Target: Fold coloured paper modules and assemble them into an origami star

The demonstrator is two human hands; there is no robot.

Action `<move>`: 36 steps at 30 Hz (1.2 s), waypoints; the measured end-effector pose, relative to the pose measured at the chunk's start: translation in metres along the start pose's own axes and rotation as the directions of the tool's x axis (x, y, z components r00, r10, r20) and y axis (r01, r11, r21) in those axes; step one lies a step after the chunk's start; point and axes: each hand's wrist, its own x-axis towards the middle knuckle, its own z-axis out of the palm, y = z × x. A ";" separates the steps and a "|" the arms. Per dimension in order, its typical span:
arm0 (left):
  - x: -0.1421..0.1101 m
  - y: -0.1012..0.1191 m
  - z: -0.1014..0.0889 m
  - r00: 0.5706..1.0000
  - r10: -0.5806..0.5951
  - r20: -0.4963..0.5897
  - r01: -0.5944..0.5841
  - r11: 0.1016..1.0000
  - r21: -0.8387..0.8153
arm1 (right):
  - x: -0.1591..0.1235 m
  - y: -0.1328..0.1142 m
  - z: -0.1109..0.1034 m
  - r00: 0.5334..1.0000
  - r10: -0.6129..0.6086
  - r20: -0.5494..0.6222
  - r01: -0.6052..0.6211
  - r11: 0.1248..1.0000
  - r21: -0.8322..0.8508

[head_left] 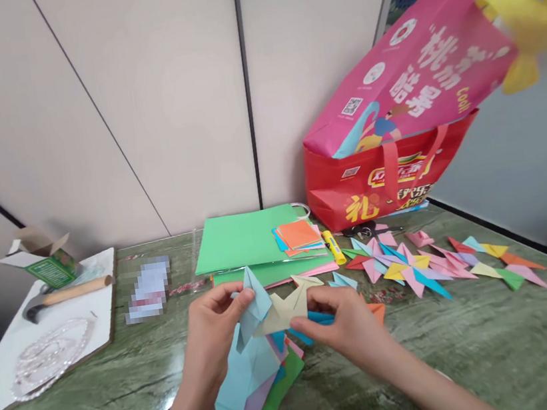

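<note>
My left hand (216, 327) pinches a folded light blue paper piece (255, 305) between thumb and fingers. In my right hand (342, 320) is a folded cream paper piece (287, 311), gripped at its right side. The two pieces meet or overlap between my hands; whether they are joined I cannot tell. Below them lies a stack of coloured paper sheets (256, 382), light blue on top, with purple and green edges fanned out. Several folded paper pieces (412, 264) in many colours are spread to the right, some grouped in star-like clusters.
Behind my hands are green paper sheets (242, 239) with small orange squares (297, 235) and a yellow glue stick (333, 247). Scissors (367, 229) lie before a red bag (352, 188) and a pink bag (407, 73). Left are a hammer (68, 296), bead strands (51, 352) and a box (52, 264).
</note>
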 end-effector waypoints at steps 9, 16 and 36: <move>-0.005 0.005 0.005 0.998 0.007 0.057 -0.014 0.993 0.115 | -0.001 -0.003 0.001 1.000 0.021 0.005 -0.021 0.994 0.107; -0.005 0.003 0.009 0.997 -0.011 0.074 -0.001 0.987 0.158 | 0.000 -0.005 0.000 1.000 0.018 -0.007 -0.017 0.993 0.117; -0.010 0.002 0.017 0.990 0.098 0.100 -0.118 0.970 0.211 | 0.000 0.000 -0.003 0.993 -0.114 -0.021 0.113 0.992 -0.047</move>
